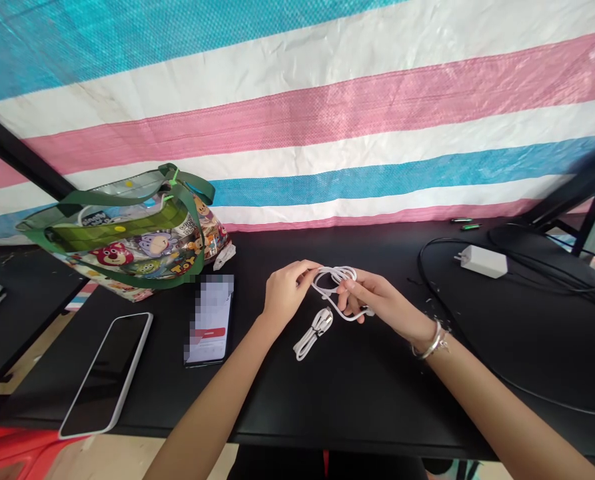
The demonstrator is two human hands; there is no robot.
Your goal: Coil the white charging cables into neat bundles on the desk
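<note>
Over the middle of the black table [357,393], both my hands hold a white cable [338,288] looped into loose coils. My left hand [286,292] pinches the loops at their left side with closed fingers. My right hand [374,300], with silver bangles at the wrist, grips the coil from the right, fingers curled round it. A second white cable [313,332], bundled tight, lies on the table just below my hands, apart from them.
A cartoon-print bag with green straps [137,233] stands at the back left. Two phones lie in front of it: one dark-screened [108,373], one lit [210,320]. A white charger [481,260] with black cords lies at the right. A striped tarp hangs behind.
</note>
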